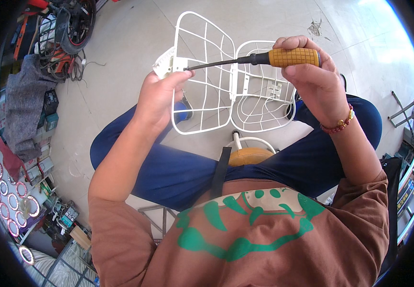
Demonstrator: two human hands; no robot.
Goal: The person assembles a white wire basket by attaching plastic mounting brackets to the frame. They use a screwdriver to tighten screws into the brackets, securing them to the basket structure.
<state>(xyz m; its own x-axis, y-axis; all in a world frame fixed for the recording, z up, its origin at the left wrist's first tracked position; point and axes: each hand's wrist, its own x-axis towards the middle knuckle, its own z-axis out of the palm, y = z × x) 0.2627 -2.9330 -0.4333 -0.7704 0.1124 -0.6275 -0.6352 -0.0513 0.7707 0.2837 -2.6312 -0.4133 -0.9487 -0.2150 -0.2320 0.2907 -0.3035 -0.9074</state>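
Note:
A white wire frame made of two hinged grid panels, perhaps a child's bicycle seat, hangs before me; its left panel (pixel 204 82) is tilted up and its right panel (pixel 264 107) carries a slotted metal plate (pixel 274 89). My left hand (pixel 164 91) grips the left panel's outer edge by a white bracket (pixel 165 64). In my right hand (pixel 311 68) is a screwdriver (pixel 293 57) with a yellow grid-patterned handle. Its dark shaft crosses over the left panel, and the tip meets the bracket beside my left thumb. Any screw there is too small to make out.
Below the frame shows a round stool with a tan seat (pixel 250 156), between my knees. A motorcycle wheel (pixel 81 25) stands at upper left. Boxes and a grey cloth (pixel 26 97) line the left side. A folding metal stand (pixel 404 113) is on the right.

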